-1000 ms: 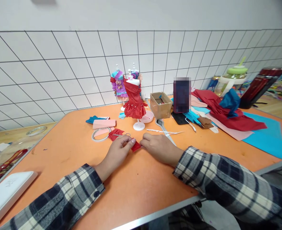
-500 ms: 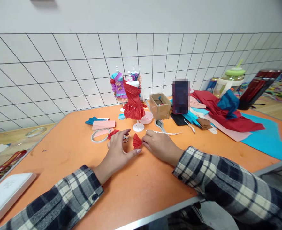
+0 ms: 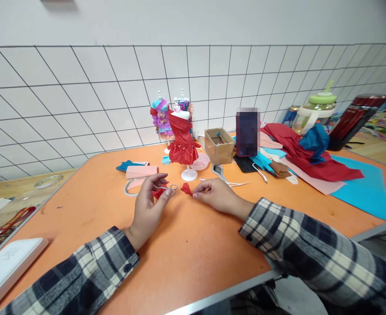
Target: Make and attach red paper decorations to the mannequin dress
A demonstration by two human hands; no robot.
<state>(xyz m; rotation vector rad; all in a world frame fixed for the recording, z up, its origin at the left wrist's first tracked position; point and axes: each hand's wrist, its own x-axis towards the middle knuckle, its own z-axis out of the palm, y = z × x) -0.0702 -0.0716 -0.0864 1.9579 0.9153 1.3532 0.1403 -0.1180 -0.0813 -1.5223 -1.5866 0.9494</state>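
Observation:
My right hand pinches a small pleated red paper piece just above the orange table. My left hand is closed around small metal scissors, whose finger rings stick out toward the red piece. Another scrap of red paper lies by my left fingers. Behind both hands stands a small dress form wearing a red paper dress on a white round base.
A tape ring and pink paper lie at the left. A second dressed figure, a cardboard box, red, pink and blue sheets, a green-lidded bottle and a white case surround the area.
My left hand let go of the red piece, reached to the scissors and picked them up. My right hand lifted the red piece and turned it.

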